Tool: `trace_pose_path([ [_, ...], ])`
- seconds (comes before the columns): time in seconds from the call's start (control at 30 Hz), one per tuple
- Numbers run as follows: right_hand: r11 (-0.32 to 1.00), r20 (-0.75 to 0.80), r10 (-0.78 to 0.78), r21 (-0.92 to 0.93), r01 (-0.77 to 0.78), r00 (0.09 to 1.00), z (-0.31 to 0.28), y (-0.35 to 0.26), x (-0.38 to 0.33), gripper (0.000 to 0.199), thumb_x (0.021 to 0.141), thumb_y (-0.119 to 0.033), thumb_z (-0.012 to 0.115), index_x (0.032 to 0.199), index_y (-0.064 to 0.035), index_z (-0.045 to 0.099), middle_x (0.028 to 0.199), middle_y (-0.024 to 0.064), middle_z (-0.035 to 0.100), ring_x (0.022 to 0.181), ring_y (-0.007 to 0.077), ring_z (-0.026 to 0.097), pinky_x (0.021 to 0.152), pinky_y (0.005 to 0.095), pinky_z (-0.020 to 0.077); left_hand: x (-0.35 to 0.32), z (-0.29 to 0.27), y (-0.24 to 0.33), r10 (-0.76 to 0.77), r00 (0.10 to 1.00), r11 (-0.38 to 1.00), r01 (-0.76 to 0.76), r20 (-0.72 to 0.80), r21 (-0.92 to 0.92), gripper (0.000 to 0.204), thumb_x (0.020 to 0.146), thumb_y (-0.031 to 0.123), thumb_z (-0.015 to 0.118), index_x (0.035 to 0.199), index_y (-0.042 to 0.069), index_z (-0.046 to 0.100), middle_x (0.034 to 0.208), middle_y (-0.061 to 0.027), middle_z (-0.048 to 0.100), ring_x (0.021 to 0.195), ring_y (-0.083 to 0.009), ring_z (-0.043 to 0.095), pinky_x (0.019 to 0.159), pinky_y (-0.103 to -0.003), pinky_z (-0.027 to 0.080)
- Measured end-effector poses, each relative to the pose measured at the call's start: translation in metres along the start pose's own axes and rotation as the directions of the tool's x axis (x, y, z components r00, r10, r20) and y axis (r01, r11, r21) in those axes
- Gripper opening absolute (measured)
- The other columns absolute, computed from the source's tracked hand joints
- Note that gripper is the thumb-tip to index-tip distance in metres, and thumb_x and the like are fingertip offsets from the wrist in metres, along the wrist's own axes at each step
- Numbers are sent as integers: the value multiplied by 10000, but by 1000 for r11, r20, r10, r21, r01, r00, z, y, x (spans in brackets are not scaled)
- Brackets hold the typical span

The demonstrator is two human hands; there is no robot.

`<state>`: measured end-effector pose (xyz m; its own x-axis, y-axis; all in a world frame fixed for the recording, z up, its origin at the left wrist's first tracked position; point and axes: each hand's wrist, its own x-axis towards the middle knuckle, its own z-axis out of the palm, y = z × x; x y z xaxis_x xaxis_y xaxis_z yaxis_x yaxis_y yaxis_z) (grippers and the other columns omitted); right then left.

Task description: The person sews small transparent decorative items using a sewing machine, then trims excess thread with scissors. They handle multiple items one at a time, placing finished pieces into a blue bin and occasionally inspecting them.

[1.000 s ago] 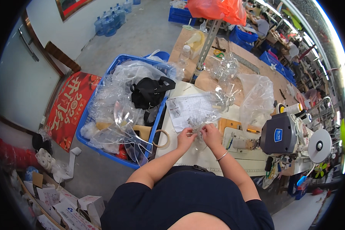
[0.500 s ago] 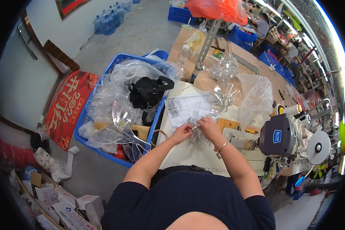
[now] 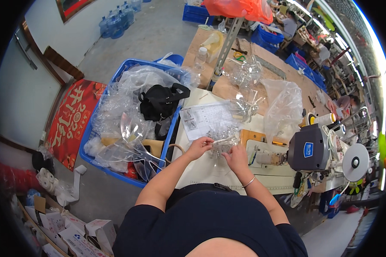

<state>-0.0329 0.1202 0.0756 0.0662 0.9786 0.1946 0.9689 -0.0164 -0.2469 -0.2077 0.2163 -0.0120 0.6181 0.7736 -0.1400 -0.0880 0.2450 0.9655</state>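
My left hand [image 3: 200, 148] pinches one end of a thin whitish strip [image 3: 222, 140], which points off to the right over the table. Below and around that strip lies a crumpled bundle of clear, shiny plastic pieces [image 3: 218, 152]. At the bundle's right edge is my right hand [image 3: 237, 157], thumb and fingers bent close together; whether it grips a piece of the plastic is too small to tell. A printed paper sheet [image 3: 203, 118] lies flat just beyond both hands. Right of my right hand stands a sewing machine [image 3: 306, 147] with a dark grey head.
A blue basket [image 3: 172, 139] with clear plastic and a black bag [image 3: 158, 103] stands left of the table. Farther back are more clear plastic pieces [image 3: 246, 73], a plastic bag [image 3: 284, 105], a bottle [image 3: 200, 58] and a metal post [image 3: 227, 45]. An orange pen [image 3: 279, 143] lies near the machine.
My hands have moved apart. The right one has come down and toward me, while the whitish strip now shows stretched out from my left fingers. The view has shifted slightly.
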Motion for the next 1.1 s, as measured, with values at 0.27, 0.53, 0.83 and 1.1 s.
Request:
trace_pose_path([
  [0.27, 990, -7, 137, 24, -137, 991, -14, -3, 0, 463, 689, -318, 795, 884, 10, 533, 925, 177, 516, 886, 330, 509, 765, 400, 436, 12, -9, -3, 24, 998, 999, -27, 57, 46, 185, 899, 13, 532, 1075, 13, 587, 1018, -44, 615, 916, -121, 600, 812, -265, 488],
  [0.53, 946, 155, 242, 182, -269, 958, -22, -1, 9, 322, 728, -264, 759, 629, -15, 582, 586, 156, 599, 566, 333, 593, 570, 418, 478, 5, 13, 6, 412, 896, 836, -299, -166, 459, 138, 865, -4, 542, 989, 22, 595, 932, -93, 572, 841, -222, 598, 745, -305, 488],
  [0.83, 848, 596, 242, 253, -465, 765, -39, 29, 4, 221, 721, -166, 630, 592, -13, 535, 529, 77, 544, 513, 152, 532, 525, 310, 451, -13, 33, -3, 450, 856, 844, -313, -256, 436, 134, 832, -31, 556, 937, 42, 597, 903, -118, 560, 776, -256, 605, 661, -319, 488],
  [1.1, 418, 554, 200, 697, -582, 808, -44, 56, -17, 215, 730, -79, 643, 582, -57, 489, 559, -3, 518, 569, 108, 527, 569, 260, 446, -38, 60, 15, 470, 862, 855, -390, -191, 343, 106, 814, -4, 624, 905, 22, 577, 905, -104, 563, 847, -227, 606, 669, -302, 556],
])
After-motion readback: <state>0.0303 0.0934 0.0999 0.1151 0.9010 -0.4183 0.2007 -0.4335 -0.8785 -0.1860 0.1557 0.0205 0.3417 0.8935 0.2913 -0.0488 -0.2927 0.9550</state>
